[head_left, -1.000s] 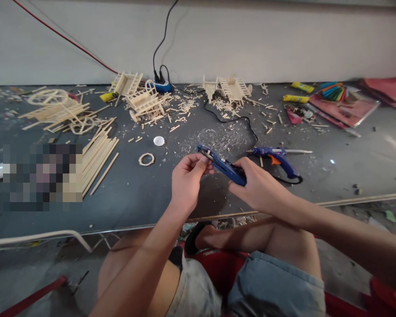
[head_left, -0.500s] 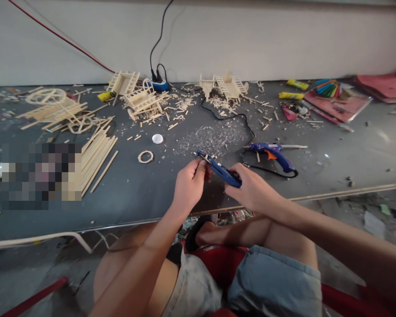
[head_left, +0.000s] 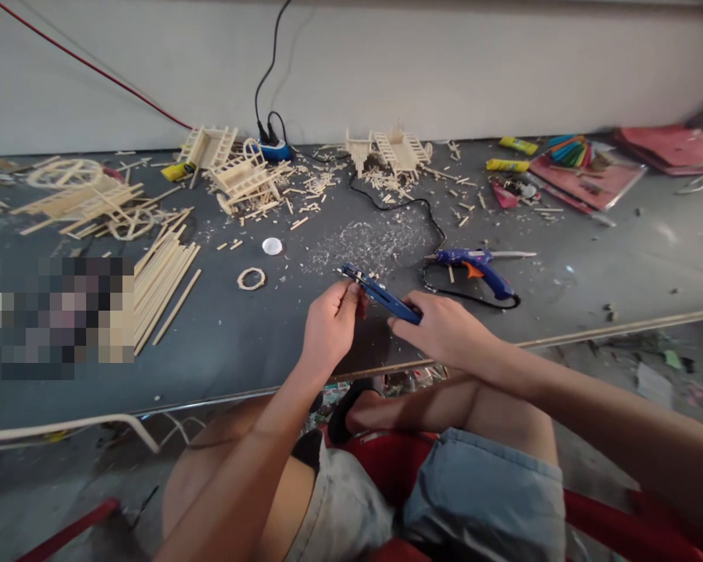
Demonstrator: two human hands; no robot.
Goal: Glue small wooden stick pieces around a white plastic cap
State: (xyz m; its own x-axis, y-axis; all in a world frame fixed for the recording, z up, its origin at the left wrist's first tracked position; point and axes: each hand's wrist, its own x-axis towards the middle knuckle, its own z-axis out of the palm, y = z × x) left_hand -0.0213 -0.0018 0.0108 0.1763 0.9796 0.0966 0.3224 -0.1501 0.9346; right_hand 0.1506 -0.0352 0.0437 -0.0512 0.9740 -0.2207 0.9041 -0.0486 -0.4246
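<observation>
My right hand [head_left: 445, 324] is closed around a long, slim blue hand cutter [head_left: 390, 299], its tip pointing left and away from me. At that tip, my left hand [head_left: 331, 316] is in a pinch. A small pale wooden piece [head_left: 358, 279] shows there, mostly hidden by the thumb and the tool. Just beyond the hands, white shavings [head_left: 369, 243] are scattered over the dark tabletop. Left of my left hand lie a ring of short wooden pieces [head_left: 251, 279] and a white cap [head_left: 272, 247].
A blue glue gun [head_left: 474, 264] with a black cord lies to the right. Wooden sticks [head_left: 167, 285] are bundled at the left. Small wooden models [head_left: 401, 151] and offcuts line the back near a blue power socket [head_left: 274, 150]. Red folders [head_left: 671, 150] lie far right.
The view has shifted slightly, so everything sits a little further left. Both hands stay together at the cutter, whose handles look closer together than before.
</observation>
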